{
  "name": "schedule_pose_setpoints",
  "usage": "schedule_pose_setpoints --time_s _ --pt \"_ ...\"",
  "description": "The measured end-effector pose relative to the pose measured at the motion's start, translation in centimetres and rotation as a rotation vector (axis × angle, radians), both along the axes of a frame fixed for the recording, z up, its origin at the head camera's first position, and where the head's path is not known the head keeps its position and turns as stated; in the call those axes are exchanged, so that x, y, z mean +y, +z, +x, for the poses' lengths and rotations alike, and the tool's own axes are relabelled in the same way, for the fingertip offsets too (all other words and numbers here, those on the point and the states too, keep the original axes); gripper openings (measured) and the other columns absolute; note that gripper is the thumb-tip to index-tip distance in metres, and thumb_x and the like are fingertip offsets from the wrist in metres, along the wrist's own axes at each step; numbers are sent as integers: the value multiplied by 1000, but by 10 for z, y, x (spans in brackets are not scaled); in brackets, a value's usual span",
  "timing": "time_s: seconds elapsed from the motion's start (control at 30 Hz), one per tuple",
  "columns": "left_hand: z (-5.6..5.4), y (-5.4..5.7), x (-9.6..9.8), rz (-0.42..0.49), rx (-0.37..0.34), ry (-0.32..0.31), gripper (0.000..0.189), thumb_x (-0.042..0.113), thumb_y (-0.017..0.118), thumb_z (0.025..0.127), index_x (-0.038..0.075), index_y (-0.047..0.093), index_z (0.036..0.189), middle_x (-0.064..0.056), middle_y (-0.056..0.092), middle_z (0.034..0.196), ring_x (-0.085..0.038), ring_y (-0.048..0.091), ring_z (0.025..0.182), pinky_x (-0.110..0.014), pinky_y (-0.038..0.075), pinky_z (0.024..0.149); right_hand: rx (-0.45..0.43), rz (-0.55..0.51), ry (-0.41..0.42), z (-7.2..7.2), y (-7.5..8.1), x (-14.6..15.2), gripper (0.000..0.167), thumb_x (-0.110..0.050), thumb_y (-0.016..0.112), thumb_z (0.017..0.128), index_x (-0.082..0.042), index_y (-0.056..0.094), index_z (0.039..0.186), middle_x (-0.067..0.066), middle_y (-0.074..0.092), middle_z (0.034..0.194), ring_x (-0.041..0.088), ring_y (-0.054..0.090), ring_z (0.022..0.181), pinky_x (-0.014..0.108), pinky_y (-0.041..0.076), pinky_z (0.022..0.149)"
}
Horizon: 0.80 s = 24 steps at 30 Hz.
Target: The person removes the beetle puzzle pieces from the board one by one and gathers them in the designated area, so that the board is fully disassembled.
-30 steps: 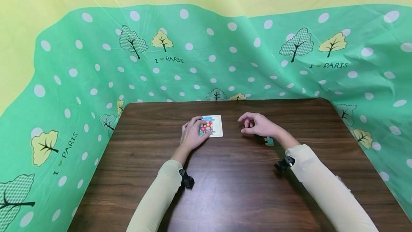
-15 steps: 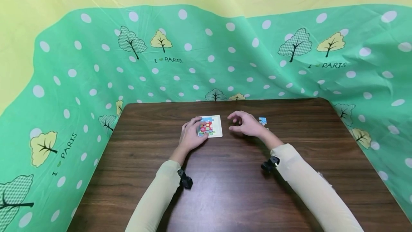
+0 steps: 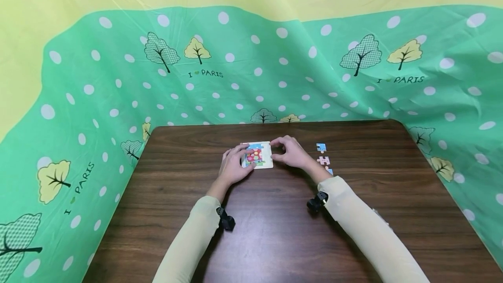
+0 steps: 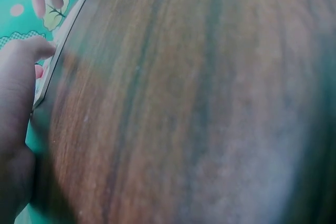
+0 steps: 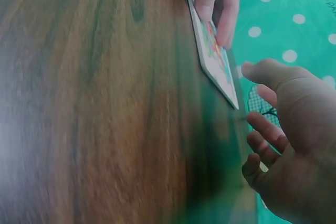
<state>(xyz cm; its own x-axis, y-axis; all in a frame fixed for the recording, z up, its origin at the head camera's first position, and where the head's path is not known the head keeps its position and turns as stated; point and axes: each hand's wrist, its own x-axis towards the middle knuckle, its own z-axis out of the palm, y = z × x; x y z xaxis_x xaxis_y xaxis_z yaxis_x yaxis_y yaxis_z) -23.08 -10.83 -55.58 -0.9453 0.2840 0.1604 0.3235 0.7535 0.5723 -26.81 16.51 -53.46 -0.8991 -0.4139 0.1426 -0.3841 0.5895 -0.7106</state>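
Observation:
A small square puzzle board (image 3: 269, 155) with a pale border and a red and blue picture lies towards the far side of the table. My left hand (image 3: 233, 165) rests on its left part, the thumb near the front edge and the fingers over the picture, hiding some of it. Just at the board's right border is my right hand (image 3: 292, 154), thumb and fingers apart. The right wrist view shows nothing between the spread thumb and fingers of this hand (image 5: 294, 119), close to the board's corner (image 5: 226, 85).
Right of the right hand, loose jigsaw pieces form a column: a blue one (image 3: 321, 147), a pink one (image 3: 323, 160) and another blue one (image 3: 329, 171) partly behind the wrist. The dark wooden table (image 3: 259, 230) meets a green dotted cloth (image 3: 243, 64) behind.
My right hand has moved left, from beside the loose pieces to the board's right border, uncovering those pieces. The left hand stays on the board, which has barely shifted.

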Motion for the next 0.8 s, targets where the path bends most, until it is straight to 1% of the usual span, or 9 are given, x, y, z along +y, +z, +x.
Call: schedule_pose_setpoints --time_s 0.03,0.1,0.23,0.33,0.4,0.43,0.5,0.57,0.8 --pt "0 0 0 0 0 -2 55 40 79 96 17 76 146 -5 61 168 -31 53 162 -65 32 135 17 -7 0 -5 -9 0 46 -27 87 94 -5 77 134 20 74 122 31 61 106 41 51 95" --pt "0 -1 -1 1 -2 -7 55 41 80 96 16 76 145 -4 61 168 -31 54 162 -65 32 135 24 -12 -2 -6 -12 -2 46 -29 87 94 -7 77 134 18 73 121 30 59 105 40 50 93" --pt "-1 -3 -2 10 -7 -35 54 41 83 96 17 77 144 -4 62 166 -32 55 160 -63 35 134 -2 -5 -5 -8 -16 -8 44 -29 85 97 -11 78 136 19 71 125 32 57 109 44 49 96" --pt "-1 -2 -2 34 -7 -65 52 38 85 96 16 79 142 -6 64 165 -34 57 158 -63 36 133 -44 16 -29 -2 -10 -17 42 -24 85 98 -11 78 137 19 71 127 35 56 115 47 47 99" --pt "0 -1 -3 54 -10 -81 50 35 86 96 15 79 141 -8 64 164 -35 57 157 -63 37 133 -39 15 -42 -4 -16 -20 41 -24 85 98 -12 78 137 18 71 128 33 55 115 43 44 98" --pt "1 0 -3 65 -10 -87 50 34 86 96 14 80 141 -9 65 163 -36 57 157 -64 37 133 -60 24 -52 -1 -11 -23 42 -21 85 97 -10 78 137 19 72 130 36 55 118 45 45 100" --pt "1 1 -4 83 -11 -95 49 32 87 95 12 80 139 -10 65 161 -37 58 155 -65 38 133 -77 18 -61 1 -9 -27 43 -19 86 96 -9 78 137 21 72 133 37 55 121 46 45 101" --pt "0 0 -5 97 -9 -100 50 32 87 94 11 81 138 -10 66 160 -38 60 153 -64 40 132 -63 0 -64 -2 -17 -29 43 -21 87 95 -11 79 136 20 73 132 36 55 119 44 44 100" --pt "-1 -3 -6 131 4 -98 51 30 88 89 8 82 134 -11 68 155 -39 64 147 -61 50 124 -1 26 -39 0 -17 -35 43 -24 88 95 -9 79 134 18 79 124 35 56 112 45 44 94"
